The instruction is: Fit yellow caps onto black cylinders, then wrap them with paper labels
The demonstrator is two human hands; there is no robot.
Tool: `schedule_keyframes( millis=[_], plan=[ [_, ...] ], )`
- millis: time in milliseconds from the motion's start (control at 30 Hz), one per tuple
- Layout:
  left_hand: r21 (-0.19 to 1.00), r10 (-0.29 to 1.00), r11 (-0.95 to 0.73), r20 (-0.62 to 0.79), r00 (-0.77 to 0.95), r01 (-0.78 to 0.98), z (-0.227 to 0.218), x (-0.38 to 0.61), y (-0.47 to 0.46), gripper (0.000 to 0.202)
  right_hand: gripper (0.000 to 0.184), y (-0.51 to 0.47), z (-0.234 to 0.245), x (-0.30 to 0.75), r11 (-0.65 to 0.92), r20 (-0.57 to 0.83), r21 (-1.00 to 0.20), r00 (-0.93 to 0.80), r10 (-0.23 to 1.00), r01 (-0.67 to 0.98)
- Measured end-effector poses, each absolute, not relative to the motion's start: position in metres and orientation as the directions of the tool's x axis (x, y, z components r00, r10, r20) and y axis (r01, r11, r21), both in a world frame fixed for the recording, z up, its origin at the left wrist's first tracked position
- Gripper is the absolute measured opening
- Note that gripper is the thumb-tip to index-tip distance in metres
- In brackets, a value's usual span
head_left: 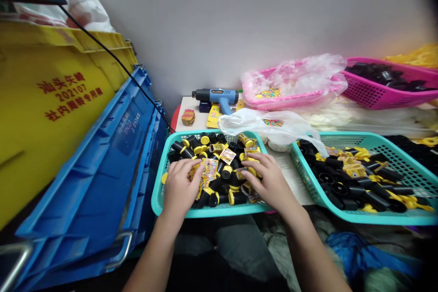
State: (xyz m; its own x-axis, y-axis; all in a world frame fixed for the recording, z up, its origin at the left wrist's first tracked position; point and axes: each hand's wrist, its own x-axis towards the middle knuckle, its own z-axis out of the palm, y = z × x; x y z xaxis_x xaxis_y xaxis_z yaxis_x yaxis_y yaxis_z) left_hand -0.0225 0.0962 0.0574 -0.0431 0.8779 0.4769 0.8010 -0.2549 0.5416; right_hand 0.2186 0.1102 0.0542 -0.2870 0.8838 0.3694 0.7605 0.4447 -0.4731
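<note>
Both my hands are over a turquoise basket (pixel 209 213) full of small black cylinders (pixel 222 187) with yellow caps. My left hand (pixel 181 185) rests at the left of the basket, thumb apart from the fingers, touching the edge of some yellow printed labels (pixel 210 171). On the right side of the basket, my right hand (pixel 270 180) lies with fingers spread over capped cylinders and yellow printed pieces. Its fingertips touch them, and none looks gripped. Between my hands a small printed card (pixel 227 156) lies on top of the cylinders.
A second turquoise basket (pixel 362 216) with black tubes and yellow parts stands at right. Behind are a blue heat gun (pixel 219 96), a plastic-covered pink basket (pixel 294 100) with colourful beads, and another pink basket (pixel 386 96). Blue crates (pixel 89 164) and a yellow crate (pixel 44 68) block the left.
</note>
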Motion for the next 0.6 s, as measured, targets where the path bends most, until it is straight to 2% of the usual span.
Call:
schedule_keyframes(
  millis=[100,200,300,467,500,533,567,600],
  plan=[
    [0.413,0.922,-0.171,0.387,-0.003,0.895,0.055,-0.025,0.105,0.035,0.024,0.134,0.068,0.193,0.377,0.251,-0.422,-0.294,0.922,0.825],
    [0.343,0.94,-0.149,0.341,0.024,0.927,0.052,-0.02,0.108,0.037,0.024,0.162,0.073,0.167,0.284,0.062,-0.268,-0.277,0.959,0.921],
    [0.357,0.947,-0.143,0.322,0.022,0.923,0.049,-0.019,0.107,0.039,0.028,0.182,0.067,0.154,0.251,-0.034,-0.21,-0.264,0.964,0.945],
    [0.448,0.929,-0.153,0.369,-0.026,0.881,0.047,-0.025,0.103,0.042,0.033,0.19,0.068,0.165,0.256,-0.022,-0.269,-0.271,0.962,0.929],
    [0.481,0.911,-0.166,0.408,-0.052,0.861,0.048,-0.025,0.102,0.038,0.03,0.187,0.071,0.168,0.238,0.001,-0.335,-0.252,0.968,0.912],
    [0.529,0.891,-0.186,0.446,-0.084,0.828,0.049,-0.024,0.1,0.032,0.027,0.182,0.075,0.169,0.217,0.029,-0.464,-0.229,0.973,0.859],
    [0.602,0.876,-0.21,0.465,-0.125,0.77,0.052,-0.022,0.097,0.027,0.025,0.175,0.078,0.168,0.189,0.05,-0.641,-0.205,0.977,0.744],
    [0.698,0.877,-0.235,0.453,-0.163,0.676,0.054,-0.019,0.094,0.025,0.027,0.166,0.081,0.165,0.146,0.052,-0.822,-0.184,0.982,0.55]
  ],
)
